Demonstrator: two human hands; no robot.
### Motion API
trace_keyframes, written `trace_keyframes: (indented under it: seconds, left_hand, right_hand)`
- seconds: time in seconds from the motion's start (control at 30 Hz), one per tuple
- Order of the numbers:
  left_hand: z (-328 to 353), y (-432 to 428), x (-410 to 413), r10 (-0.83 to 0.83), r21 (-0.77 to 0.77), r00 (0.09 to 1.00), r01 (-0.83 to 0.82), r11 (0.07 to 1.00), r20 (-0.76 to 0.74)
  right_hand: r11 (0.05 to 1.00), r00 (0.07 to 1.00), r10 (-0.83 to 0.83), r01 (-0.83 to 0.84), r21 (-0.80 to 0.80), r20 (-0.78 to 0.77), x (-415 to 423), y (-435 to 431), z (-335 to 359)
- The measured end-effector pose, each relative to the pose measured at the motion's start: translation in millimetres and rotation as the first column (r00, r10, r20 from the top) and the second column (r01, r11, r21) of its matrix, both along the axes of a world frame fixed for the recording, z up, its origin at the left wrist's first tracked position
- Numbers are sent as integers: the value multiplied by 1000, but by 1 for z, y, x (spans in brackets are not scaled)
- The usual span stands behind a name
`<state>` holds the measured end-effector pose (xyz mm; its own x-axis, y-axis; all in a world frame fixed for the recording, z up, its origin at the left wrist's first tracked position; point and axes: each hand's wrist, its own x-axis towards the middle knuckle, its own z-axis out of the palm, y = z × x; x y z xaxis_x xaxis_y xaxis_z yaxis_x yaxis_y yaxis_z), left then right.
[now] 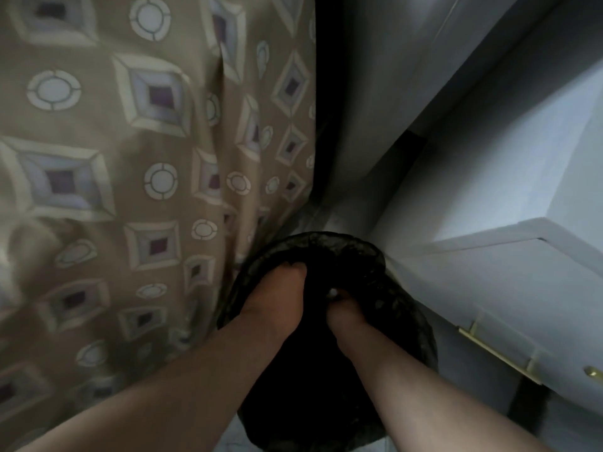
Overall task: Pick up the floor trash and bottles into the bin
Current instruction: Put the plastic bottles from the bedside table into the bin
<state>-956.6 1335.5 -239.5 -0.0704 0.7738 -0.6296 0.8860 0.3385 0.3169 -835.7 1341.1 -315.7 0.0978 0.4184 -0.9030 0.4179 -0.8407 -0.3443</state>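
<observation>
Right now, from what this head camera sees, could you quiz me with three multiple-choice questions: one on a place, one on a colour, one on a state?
1. Where does the round bin lined with black plastic stand?
A) between the patterned beige curtain and the pale cabinet
B) on a table
C) in a sink

2. What colour is the cabinet's hinge?
A) red
B) brass-gold
C) black

3. What are the left hand and the right hand doing?
A) hanging idle
B) both reaching into the bin
C) pulling the curtain

Answers:
1 A: the curtain hangs at its left and the cabinet is at its right.
2 B: it glints yellow against the pale door.
3 B: both hands are at its dark mouth with their fingertips down in it.
</observation>
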Motion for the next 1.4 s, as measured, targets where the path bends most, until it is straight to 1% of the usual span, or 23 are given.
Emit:
trace_keyframes:
  seconds: [0.03, 0.1, 0.17, 0.23, 0.3, 0.4, 0.47, 0.57, 0.63, 0.77, 0.83, 0.87, 0.97, 1.03, 1.1, 1.13, 1.17, 1.2, 1.23, 1.3, 1.33, 1.37, 1.4]
  left_hand:
    - [-4, -2, -2, 16, 12, 1000, -17, 1000, 11]
    - [-9, -6, -6, 64, 29, 996, -66, 997, 67]
    - [-7, -11, -10, 121, 37, 978, -129, 991, 172]
    - [9, -17, -13, 200, 42, 927, -225, 973, 318]
    - [34, -24, -16, 300, 48, 847, -356, 933, 438]
    - [86, -37, -21, 460, 1, 728, -535, 845, 508]
    - [124, -44, -23, 489, 0, 706, -569, 822, 513]
    - [183, -49, -15, 453, 40, 707, -560, 828, 543]
    - [220, -44, -3, 421, 59, 698, -551, 833, 580]
    - [292, -11, 37, 326, 131, 667, -539, 832, 670]
    - [320, 10, 63, 256, 193, 667, -521, 832, 700]
    - [333, 22, 77, 220, 227, 669, -514, 828, 710]
    - [368, 57, 119, 102, 323, 681, -467, 823, 725]
    - [386, 73, 145, 4, 404, 722, -392, 827, 692]
    - [394, 82, 168, -68, 472, 773, -312, 825, 631]
    - [396, 85, 178, -86, 489, 793, -282, 825, 603]
    - [397, 85, 187, -93, 498, 812, -259, 827, 576]
    - [396, 86, 195, -94, 504, 832, -237, 830, 546]
    - [393, 88, 202, -89, 507, 853, -219, 834, 515]
    - [387, 92, 209, -43, 483, 887, -210, 850, 460]
    - [384, 94, 211, -19, 473, 898, -214, 855, 440]
    - [381, 96, 213, 0, 468, 905, -220, 856, 425]
    - [379, 99, 215, 14, 466, 911, -223, 856, 412]
  right_hand:
    - [999, 999, -47, 46, -16, -19, 0, -1, -1]
    - [980, 976, -200, 199, -27, -84, -5, -1, 6]
    - [965, 956, -261, 262, -11, -137, -6, -1, 15]
    - [965, 939, -255, 261, -6, -231, -4, -4, 35]
    - [965, 907, -251, 264, -7, -338, 1, -6, 68]
    - [963, 892, -225, 264, 49, -392, 13, -11, 129]
    - [953, 889, -222, 284, 105, -400, 26, -14, 172]
    - [931, 889, -206, 307, 198, -409, 49, -18, 244]
    - [900, 897, -167, 309, 308, -410, 68, -15, 295]
    - [761, 928, -164, 335, 555, -335, 121, -4, 386]
    - [656, 932, -234, 361, 663, -276, 154, -5, 423]
    - [590, 921, -306, 383, 711, -243, 169, -6, 439]
    - [379, 847, -504, 394, 837, -170, 204, -10, 481]
    - [251, 775, -615, 364, 897, -143, 223, -9, 497]
    - [163, 705, -693, 359, 919, -152, 242, -3, 500]
    - [144, 683, -712, 370, 918, -164, 250, 2, 501]
    - [156, 682, -711, 390, 908, -171, 257, 7, 499]
    - [206, 706, -686, 424, 882, -179, 261, 12, 500]
    - [286, 755, -635, 424, 859, -161, 263, 17, 499]
    - [461, 861, -499, 358, 812, -97, 261, 26, 496]
    - [525, 898, -434, 316, 791, -70, 257, 31, 496]
    - [566, 924, -380, 276, 777, -51, 254, 37, 496]
    - [579, 937, -349, 240, 779, -30, 252, 43, 495]
